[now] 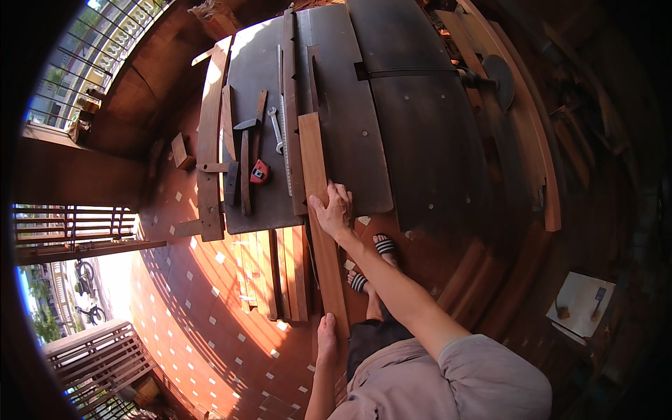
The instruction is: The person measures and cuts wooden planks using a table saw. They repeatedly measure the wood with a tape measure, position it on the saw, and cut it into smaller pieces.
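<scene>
A long brown wooden board (313, 150) lies lengthwise on the dark metal saw table (343, 77). Its left edge runs along a long dark guide rail (290, 105), and its near part sticks out past the table's front edge. My right hand (334, 211) is closed on the board close to that edge, fingers bent at its right side. At the overhanging near end, my left hand (327, 337) grips the board from the left, thumb upward; its other fingers are mostly hidden. Ahead of the board's far end, a narrow dark blade or slot (313, 73) shows in the table.
Left of the rail lie a hammer (246, 164), a wrench (275, 129), a red tape measure (260, 171) and a metal ruler (284, 119). Stacked planks (273, 269) stand below the table's front. A round dark disc (498, 82) projects at the right. Long timbers (532, 133) lie beyond.
</scene>
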Action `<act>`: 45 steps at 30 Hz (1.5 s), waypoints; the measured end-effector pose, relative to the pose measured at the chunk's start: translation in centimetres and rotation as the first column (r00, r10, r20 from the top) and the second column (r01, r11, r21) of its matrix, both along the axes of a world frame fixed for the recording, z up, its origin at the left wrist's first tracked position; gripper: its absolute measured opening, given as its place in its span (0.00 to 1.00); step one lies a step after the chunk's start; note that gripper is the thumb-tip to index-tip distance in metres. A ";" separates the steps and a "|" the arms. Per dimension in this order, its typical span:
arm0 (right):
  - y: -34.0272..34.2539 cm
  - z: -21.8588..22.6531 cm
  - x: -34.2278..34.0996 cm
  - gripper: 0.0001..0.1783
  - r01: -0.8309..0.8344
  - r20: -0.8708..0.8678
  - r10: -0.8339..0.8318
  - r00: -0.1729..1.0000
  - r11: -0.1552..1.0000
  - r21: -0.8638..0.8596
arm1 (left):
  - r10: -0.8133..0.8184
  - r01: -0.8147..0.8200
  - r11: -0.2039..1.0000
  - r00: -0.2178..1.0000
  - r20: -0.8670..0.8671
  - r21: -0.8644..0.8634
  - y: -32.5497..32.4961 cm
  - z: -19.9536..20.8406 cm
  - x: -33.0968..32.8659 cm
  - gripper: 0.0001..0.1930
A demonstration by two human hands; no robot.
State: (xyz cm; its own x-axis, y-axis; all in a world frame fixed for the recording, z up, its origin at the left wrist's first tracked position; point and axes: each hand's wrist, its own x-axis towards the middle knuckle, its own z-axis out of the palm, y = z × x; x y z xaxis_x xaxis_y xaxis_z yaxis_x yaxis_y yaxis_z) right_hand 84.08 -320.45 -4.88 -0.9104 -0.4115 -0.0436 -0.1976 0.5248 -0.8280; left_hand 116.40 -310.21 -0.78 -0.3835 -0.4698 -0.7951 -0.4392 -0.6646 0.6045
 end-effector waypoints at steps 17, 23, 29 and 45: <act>8.2 5.0 9.4 0.33 0.170 0.790 0.216 0.574 0.912 -0.373 | -0.079 0.081 0.995 0.996 -0.033 0.059 -1.2 5.4 2.2 0.41; 7.6 10.7 9.8 0.33 0.045 0.723 0.250 0.644 0.931 -0.363 | -0.080 0.035 0.971 0.980 -0.183 -0.236 -5.7 8.9 -9.5 0.36; 4.4 12.7 8.3 0.37 -0.266 0.633 0.493 0.596 0.866 -0.424 | -0.006 -0.026 0.959 0.994 -0.113 -0.284 -9.8 5.9 -3.7 0.33; -18.7 4.3 -2.6 0.11 -0.159 -0.121 0.431 0.894 0.559 0.814 | -0.038 -0.012 0.983 0.963 -0.267 -0.184 -21.4 7.0 7.3 0.34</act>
State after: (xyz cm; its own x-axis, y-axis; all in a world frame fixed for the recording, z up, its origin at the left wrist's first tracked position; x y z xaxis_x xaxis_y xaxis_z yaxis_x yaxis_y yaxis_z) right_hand 81.45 -339.19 -0.58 -0.7667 -0.5917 -0.2491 -0.6068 0.7946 -0.0200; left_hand 123.70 -331.58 6.27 -0.5778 -0.5904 -0.5636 -0.2524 -0.5275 0.8112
